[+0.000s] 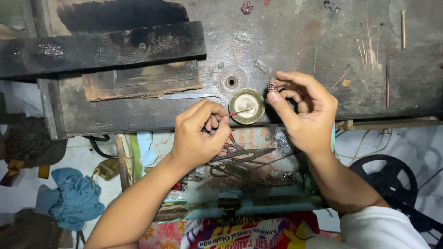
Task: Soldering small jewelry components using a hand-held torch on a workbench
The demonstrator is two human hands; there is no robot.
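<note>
My left hand pinches a thin red-handled stick whose tip reaches into a small round brass dish with pale paste inside, at the front edge of the dark workbench. My right hand is just right of the dish and holds a tiny pinkish beaded piece between thumb and forefinger, above the bench.
A worn dark workbench carries a charred wooden block, a thin metal blade and scattered copper wires. Below sit metal scissors in a tray, blue cloth on the floor, and a black wheel at right.
</note>
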